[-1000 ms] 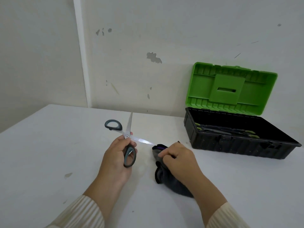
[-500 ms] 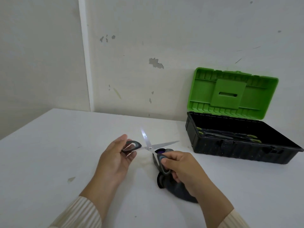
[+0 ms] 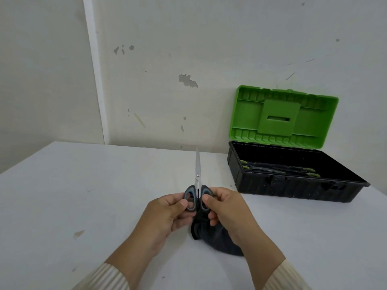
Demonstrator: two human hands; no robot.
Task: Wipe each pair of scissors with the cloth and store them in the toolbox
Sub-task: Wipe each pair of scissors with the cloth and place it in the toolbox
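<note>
Toolbox point(image 3: 293, 185): lid up, right of frame, other scissors inside.
Cloth point(image 3: 217, 239): dark, under R wrist, ctr.
L hand point(image 3: 165, 214): pinched one loop.
R hand point(image 3: 228, 210): gripped the other.
Scissors point(image 3: 197, 185): blades closed, pointing away, ctr frame.
Tip: keep blades shut, tips away, lay flat in box.

You are looking at a white table point(image 3: 83, 195) with a small brown spot point(image 3: 78, 233) sitting on its left side. A pale wall point(image 3: 209, 49) is standing behind the table, showing grey chips of missing paint point(image 3: 187, 80). A white strip point(image 3: 94, 70) is running up the wall.
</note>
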